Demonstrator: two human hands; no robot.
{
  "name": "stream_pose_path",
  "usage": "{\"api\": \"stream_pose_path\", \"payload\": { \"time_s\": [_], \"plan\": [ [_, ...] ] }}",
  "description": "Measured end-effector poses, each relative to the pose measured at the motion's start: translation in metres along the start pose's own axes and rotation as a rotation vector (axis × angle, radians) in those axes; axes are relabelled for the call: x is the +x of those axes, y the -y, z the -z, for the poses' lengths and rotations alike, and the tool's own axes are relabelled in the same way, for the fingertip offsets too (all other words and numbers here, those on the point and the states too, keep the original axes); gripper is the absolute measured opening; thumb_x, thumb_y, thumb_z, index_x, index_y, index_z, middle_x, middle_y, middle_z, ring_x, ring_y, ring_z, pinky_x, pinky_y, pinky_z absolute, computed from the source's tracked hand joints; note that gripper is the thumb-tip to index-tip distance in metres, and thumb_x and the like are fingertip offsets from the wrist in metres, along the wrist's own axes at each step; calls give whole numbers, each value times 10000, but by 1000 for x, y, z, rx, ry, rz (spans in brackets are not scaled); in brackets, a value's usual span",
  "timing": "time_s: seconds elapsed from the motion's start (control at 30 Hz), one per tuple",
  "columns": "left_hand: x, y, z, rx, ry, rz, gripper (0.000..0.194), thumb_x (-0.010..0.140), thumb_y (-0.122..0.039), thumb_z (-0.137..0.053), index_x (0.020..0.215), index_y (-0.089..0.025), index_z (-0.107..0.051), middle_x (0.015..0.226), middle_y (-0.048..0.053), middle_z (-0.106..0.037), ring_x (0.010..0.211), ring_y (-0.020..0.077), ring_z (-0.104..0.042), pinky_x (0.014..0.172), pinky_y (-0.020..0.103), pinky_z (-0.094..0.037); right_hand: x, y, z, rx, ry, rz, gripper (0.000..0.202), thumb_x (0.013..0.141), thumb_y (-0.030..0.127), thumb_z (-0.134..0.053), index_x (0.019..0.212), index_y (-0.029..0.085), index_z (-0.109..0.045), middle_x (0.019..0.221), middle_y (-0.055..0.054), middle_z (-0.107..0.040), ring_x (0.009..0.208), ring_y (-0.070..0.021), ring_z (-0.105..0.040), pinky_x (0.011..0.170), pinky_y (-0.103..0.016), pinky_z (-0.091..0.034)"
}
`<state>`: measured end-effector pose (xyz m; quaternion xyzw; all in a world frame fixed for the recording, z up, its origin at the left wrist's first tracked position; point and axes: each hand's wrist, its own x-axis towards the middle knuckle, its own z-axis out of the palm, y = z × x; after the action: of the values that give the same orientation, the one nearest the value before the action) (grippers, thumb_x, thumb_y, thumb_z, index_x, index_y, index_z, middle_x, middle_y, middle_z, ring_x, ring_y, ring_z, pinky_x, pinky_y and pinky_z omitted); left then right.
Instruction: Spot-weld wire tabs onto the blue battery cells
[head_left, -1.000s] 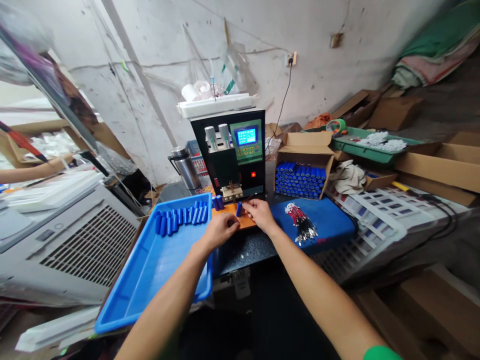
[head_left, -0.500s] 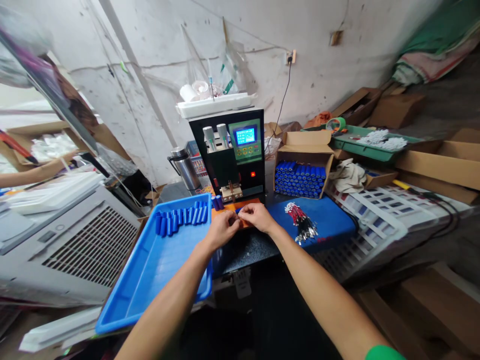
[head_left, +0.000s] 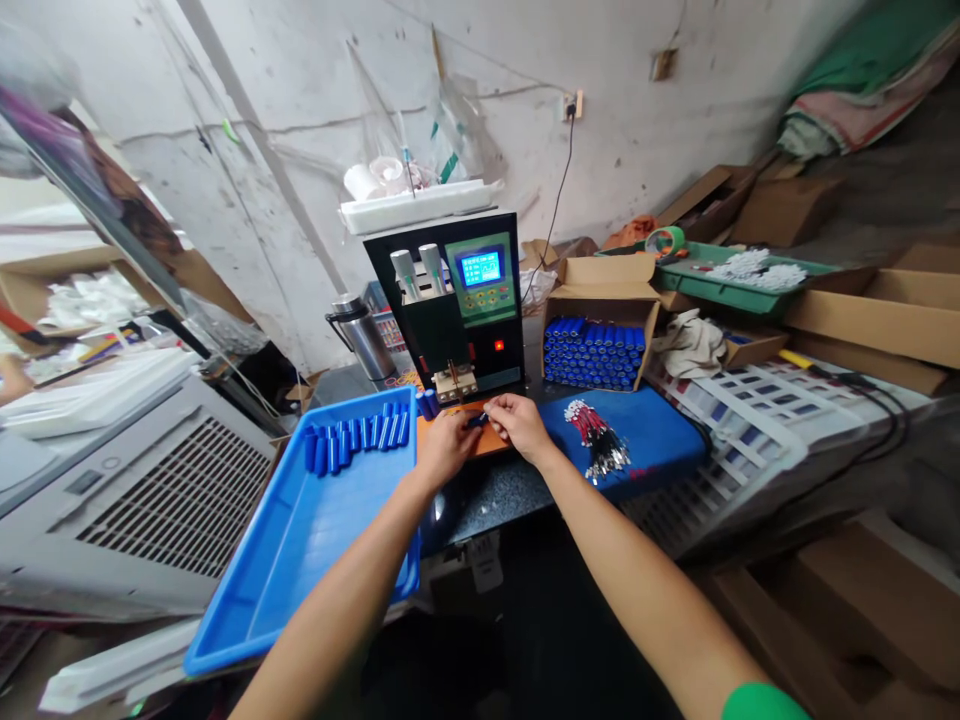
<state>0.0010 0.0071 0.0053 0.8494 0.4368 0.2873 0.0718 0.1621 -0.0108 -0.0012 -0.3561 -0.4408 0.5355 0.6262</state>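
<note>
My left hand (head_left: 444, 445) is closed around a small blue battery cell (head_left: 477, 420), mostly hidden by the fingers, just in front of a black spot welder (head_left: 487, 345). My right hand (head_left: 519, 426) pinches close beside the cell's other end; what lies between its fingertips is too small to make out. Both hands are over an orange mat (head_left: 487, 441) under the welder's electrodes (head_left: 454, 382). Two blue cells (head_left: 427, 404) stand upright behind my left hand. To the left, a blue tray (head_left: 300, 560) holds a row of blue cells (head_left: 360, 432).
A bundle of red and black wires (head_left: 596, 440) lies on a blue pad (head_left: 667, 430) at right. Behind it stands a carton (head_left: 600, 270) packed with blue cells. A steel flask (head_left: 367, 338) is left of the welder. Further right is a green tray (head_left: 697, 285).
My right fingertips have shifted slightly up from the cell, and my hands are a little further apart. The view has moved slightly; a co-worker's arm at far left has drawn back.
</note>
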Motion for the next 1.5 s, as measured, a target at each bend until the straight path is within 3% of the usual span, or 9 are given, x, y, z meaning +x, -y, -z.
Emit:
{"api": "stream_pose_path", "payload": {
  "time_s": [0.1, 0.27, 0.37, 0.53, 0.73, 0.97, 1.17, 1.37, 1.5],
  "plan": [
    [0, 0, -2, -4, -34, 7, 218, 838, -194, -563, 1019, -154, -679, 891, 84, -694, 845, 221, -616, 787, 340, -470, 0, 2, 0, 16, 2, -7, 288, 660, 418, -723, 700, 167, -587, 502, 58, -503, 414, -58, -392, 382, -177, -277],
    [-2, -9, 7, -31, -251, 33, 164, 830, -238, -557, 951, -154, -628, 809, 47, -606, 707, 165, -556, 658, 283, -441, 1, 1, 2, 77, -19, -58, 304, 646, 426, -738, 701, 162, -597, 520, 47, -520, 421, -56, -402, 379, -173, -275],
    [-2, -13, 13, -27, -289, 35, 128, 839, -278, -563, 890, -169, -606, 734, 17, -551, 652, 153, -516, 621, 277, -412, 1, 1, 3, 100, -27, -82, 319, 636, 432, -752, 679, 159, -593, 533, 39, -528, 430, -55, -410, 384, -171, -280],
    [-3, -12, 14, -55, -257, 67, 183, 866, -352, -567, 883, -173, -598, 709, 12, -556, 660, 165, -522, 637, 293, -408, 2, 2, 1, 74, -44, -74, 337, 631, 449, -764, 669, 158, -598, 524, 36, -532, 442, -60, -428, 406, -176, -306],
    [-3, -5, 3, -215, -147, 107, 199, 858, -350, -580, 936, -169, -603, 821, 39, -616, 750, 177, -576, 687, 296, -452, 3, 5, -2, 45, -66, -101, 358, 613, 472, -764, 642, 163, -585, 506, 34, -527, 427, -61, -420, 400, -183, -297],
    [-5, -9, 4, -404, -69, 193, 239, 863, -369, -531, 955, -164, -612, 802, 18, -649, 658, 144, -573, 622, 262, -456, 10, 9, -13, 84, -67, -117, 363, 595, 468, -749, 616, 161, -556, 536, 22, -531, 454, -59, -437, 385, -163, -270],
    [-5, -10, 6, -383, -55, 217, 287, 872, -382, -502, 992, -148, -617, 859, 39, -667, 669, 147, -566, 631, 268, -458, 16, 8, -24, 66, -82, -84, 336, 606, 450, -731, 622, 164, -556, 533, 27, -522, 447, -63, -447, 376, -163, -295],
    [-6, -7, 4, -375, -84, 182, 261, 882, -338, -510, 1025, -152, -623, 928, 51, -691, 776, 171, -604, 741, 298, -483, 19, 3, -27, -46, -87, -69, 307, 632, 438, -700, 594, 175, -545, 481, 39, -498, 415, -65, -429, 366, -163, -303],
    [-6, -6, 2, -410, -85, 195, 252, 888, -328, -504, 1016, -147, -624, 906, 49, -685, 742, 160, -599, 696, 278, -481, 21, -1, -30, -90, -80, -59, 299, 656, 437, -691, 596, 182, -548, 487, 38, -514, 407, -72, -447, 367, -170, -322]
  ]
}}
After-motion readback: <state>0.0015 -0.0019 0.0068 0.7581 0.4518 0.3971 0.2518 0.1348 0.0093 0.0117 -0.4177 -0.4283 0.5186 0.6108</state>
